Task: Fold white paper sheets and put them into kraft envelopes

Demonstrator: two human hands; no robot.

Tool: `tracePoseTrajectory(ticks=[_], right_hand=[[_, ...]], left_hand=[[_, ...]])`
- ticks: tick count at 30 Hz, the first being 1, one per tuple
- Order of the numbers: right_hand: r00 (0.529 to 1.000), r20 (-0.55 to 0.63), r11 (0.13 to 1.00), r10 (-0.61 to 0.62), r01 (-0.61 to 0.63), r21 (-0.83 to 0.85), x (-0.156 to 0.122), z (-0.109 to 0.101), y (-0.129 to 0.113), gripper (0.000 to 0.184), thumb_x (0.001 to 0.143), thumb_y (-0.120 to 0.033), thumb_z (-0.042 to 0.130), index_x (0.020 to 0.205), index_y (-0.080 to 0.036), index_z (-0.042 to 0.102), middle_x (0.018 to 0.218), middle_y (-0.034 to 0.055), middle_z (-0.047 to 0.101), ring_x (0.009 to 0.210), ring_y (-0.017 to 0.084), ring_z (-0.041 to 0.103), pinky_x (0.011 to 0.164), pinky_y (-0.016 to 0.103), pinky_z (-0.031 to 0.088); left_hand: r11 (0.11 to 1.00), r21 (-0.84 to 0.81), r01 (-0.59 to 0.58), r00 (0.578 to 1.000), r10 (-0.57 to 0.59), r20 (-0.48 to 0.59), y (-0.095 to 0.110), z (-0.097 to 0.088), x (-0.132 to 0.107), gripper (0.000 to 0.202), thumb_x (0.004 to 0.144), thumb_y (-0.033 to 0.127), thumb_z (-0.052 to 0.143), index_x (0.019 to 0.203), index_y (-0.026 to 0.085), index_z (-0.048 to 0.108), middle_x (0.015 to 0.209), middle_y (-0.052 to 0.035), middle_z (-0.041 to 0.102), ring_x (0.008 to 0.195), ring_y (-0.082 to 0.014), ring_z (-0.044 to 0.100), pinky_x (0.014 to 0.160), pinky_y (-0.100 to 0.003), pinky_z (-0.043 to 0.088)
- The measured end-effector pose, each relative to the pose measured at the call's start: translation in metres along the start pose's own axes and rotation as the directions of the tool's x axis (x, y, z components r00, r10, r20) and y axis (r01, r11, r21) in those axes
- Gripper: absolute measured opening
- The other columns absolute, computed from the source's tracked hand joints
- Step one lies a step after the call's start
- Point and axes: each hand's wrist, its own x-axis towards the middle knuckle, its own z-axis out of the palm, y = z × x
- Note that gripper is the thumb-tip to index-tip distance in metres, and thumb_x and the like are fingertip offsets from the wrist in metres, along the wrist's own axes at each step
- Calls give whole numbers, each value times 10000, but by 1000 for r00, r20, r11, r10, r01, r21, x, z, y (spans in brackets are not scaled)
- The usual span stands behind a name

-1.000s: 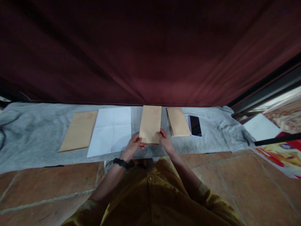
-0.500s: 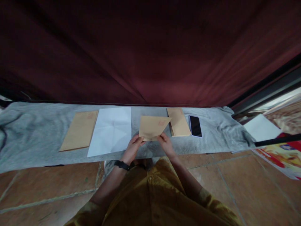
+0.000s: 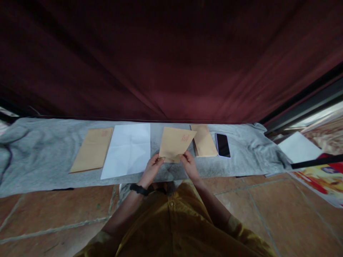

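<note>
A brown paper envelope [image 3: 175, 143] with red print at its upper right is held up between both hands over the grey cloth [image 3: 246, 150]. My left hand [image 3: 153, 167] pinches its lower left corner, thumb on top. At the lower right edge, my right hand [image 3: 189, 166] grips it the same way. Left of the envelope lies a creased white paper sheet [image 3: 127, 151]. Farther left are more brown envelopes [image 3: 91, 149], lying flat. Just right of the held one rests a stack of envelopes [image 3: 205, 141].
A phone [image 3: 223, 145] with a dark screen lies right of the envelope stack. Behind the cloth-covered surface hangs a dark red curtain [image 3: 171, 71]. A dark metal bar [image 3: 316, 162], a white sheet [image 3: 298, 146] and a colourful printed package [image 3: 324, 178] are at the far right.
The held envelope has tilted so that more of its face shows, its top edge now farther from me. Both hands keep their grip in nearly the same place.
</note>
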Motion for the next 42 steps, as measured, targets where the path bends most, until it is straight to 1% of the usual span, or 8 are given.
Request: tracePoseTrajectory(ticks=[4,9,17,24,27,31,37,42], right_hand=[[999,-25,999,25,-26,-24,6,-1,2,309,892,-461,534,1041,-233,681,1035,37,736,1013,214,645,910,326,525],[980,-116,986,164,-159,54,21,-4,16,339,819,-499,555,976,-220,667,977,30,730,901,195,661,814,301,537],[961,-89,964,262,-257,67,31,-2,36,360,724,-440,598,976,-199,686,895,37,733,796,202,664,712,300,534],[992,-105,974,65,-86,-210,17,-8,49,430,839,-390,566,1231,-231,642,1122,85,692,997,242,651,921,412,536],[996,-67,935,-54,27,-353,-3,-14,44,459,904,-339,538,1349,-233,583,1297,126,605,1120,252,617,1010,437,509],[982,101,879,-162,190,-436,-31,-25,34,417,964,-304,502,1373,-258,572,1390,107,559,1310,248,523,1140,453,421],[912,358,791,-200,366,-490,-52,-33,24,467,951,-297,598,1412,-255,532,1433,120,541,1361,283,477,1156,513,403],[903,381,741,-201,394,-544,-55,-30,24,335,977,-249,550,1308,-224,599,1351,116,599,1292,276,527,1113,512,440]], left_hand=[[999,-33,16,1000,-16,-8,2,2,0,489,756,493,733,1120,169,702,1138,-100,749,1094,-272,668,952,-395,523],[994,-58,96,994,-98,-40,1,-1,3,476,751,480,735,1109,168,703,1132,-105,746,1059,-260,681,827,-333,555],[972,-119,203,971,-216,-106,-13,-8,8,497,766,384,723,1221,195,653,1067,-87,738,896,-216,708,728,-328,572],[983,131,126,983,-106,-153,-15,-7,6,585,773,338,717,1329,192,605,968,-52,693,852,-209,663,759,-357,577],[948,318,-5,987,55,-150,-15,-8,2,534,770,345,730,1278,199,650,1079,-81,679,909,-219,658,881,-384,553],[882,443,-161,980,197,-38,-20,-12,-8,422,772,312,723,1185,228,693,1286,-104,608,1149,-253,618,1033,-403,499],[709,648,-279,958,251,137,-26,-15,-28,584,753,132,679,1321,241,597,1513,-101,461,1412,-284,458,1206,-449,348],[529,772,-351,926,318,203,-26,-13,-36,510,857,100,551,1346,245,560,1527,-94,458,1434,-258,442,1199,-440,378]])
